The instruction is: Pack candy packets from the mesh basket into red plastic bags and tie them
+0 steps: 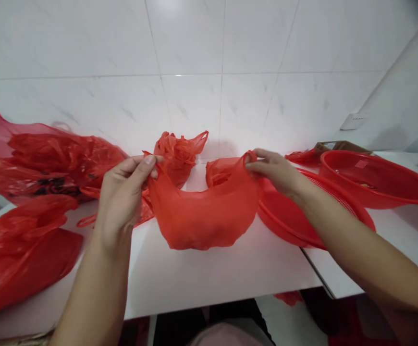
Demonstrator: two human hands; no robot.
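Observation:
A red plastic bag (202, 216) hangs between my two hands over the white table, its lower part rounded and bulging. My left hand (126, 182) pinches the bag's left handle between thumb and fingers. On the other side, my right hand (272, 168) grips the right handle the same way. What lies inside the bag is hidden by the red plastic. Behind it stand a knotted red bag (176, 154) and another red bag (221, 170), partly covered by the one I hold.
Large red bags (65, 158) fill the table's left side, with another red bag (25, 254) nearer me. To the right are a red basket (338, 197) under my forearm and a red basin (378, 192). A cardboard box (342, 146) sits behind. White tiles (194, 96) rise behind the table (227, 278).

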